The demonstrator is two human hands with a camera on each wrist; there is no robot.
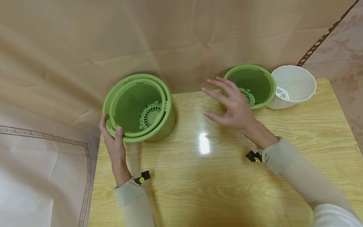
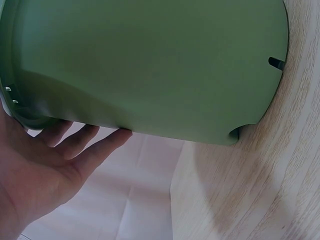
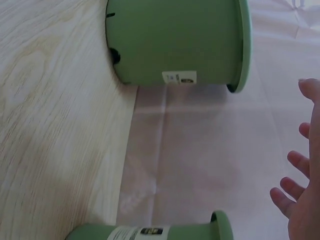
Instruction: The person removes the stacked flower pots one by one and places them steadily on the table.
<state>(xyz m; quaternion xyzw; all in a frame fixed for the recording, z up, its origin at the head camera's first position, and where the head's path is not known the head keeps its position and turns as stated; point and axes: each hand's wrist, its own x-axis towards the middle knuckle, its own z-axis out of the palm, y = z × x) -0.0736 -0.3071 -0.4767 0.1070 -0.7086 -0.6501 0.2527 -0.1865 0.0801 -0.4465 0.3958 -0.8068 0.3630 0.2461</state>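
Two green flowerpots are nested at the left of the table. The outer green flowerpot encloses a smaller inner green pot with a slotted base. My left hand grips the outer pot at its near left side, thumb at the rim; in the left wrist view its fingers lie along the outer wall. My right hand hangs in the air with fingers spread, holding nothing. Just beyond it, a single green pot stands at the back, partly hidden by the hand.
A white faceted pot with a perforated base stands against the single green pot at the back right. Beige cloth hangs behind the wooden table. A label shows on a green pot in the right wrist view.
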